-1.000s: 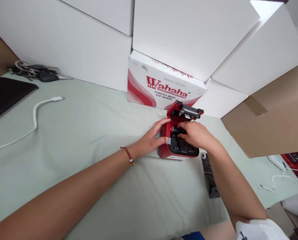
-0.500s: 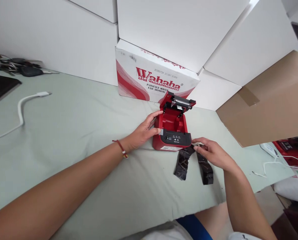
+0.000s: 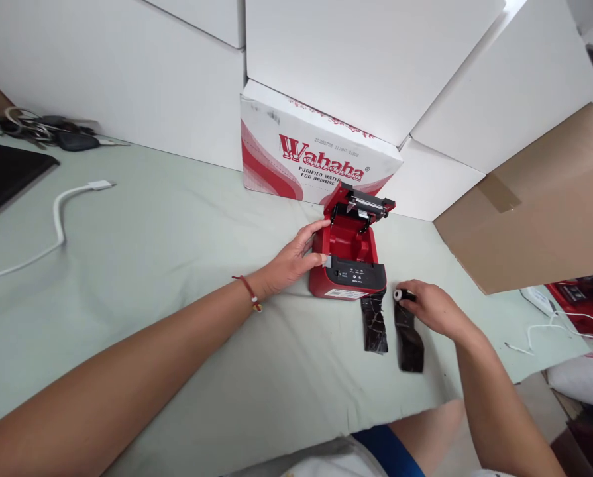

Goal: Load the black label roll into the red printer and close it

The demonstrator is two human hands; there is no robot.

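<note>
A small red and black thermal label printer (image 3: 348,288) stands on the cloth-covered table with its lid (image 3: 363,202) swung up and its red inner bay (image 3: 348,246) exposed. My left hand (image 3: 296,260) grips its left side, thumb at the front corner and fingers along the rear. To the right of the printer, my right hand (image 3: 434,309) pinches a small black roll (image 3: 404,297) with a pale round core. A glossy black strip (image 3: 410,348) trails from the roll toward me. Another black strip (image 3: 374,326) lies before the printer's front right corner.
A Wahaha water carton (image 3: 321,156) stands behind the printer against white boxes (image 3: 366,53). A brown cardboard box (image 3: 539,212) is at right. On the left lie a white cable (image 3: 60,218), keys (image 3: 75,140) and a dark flat object (image 3: 8,179). Another white cable (image 3: 535,331) rests at the right edge.
My right hand has moved slightly right, away from the printer, turning the roll so its pale core shows. The two black strips are farther apart at the top. My left hand stays on the printer.
</note>
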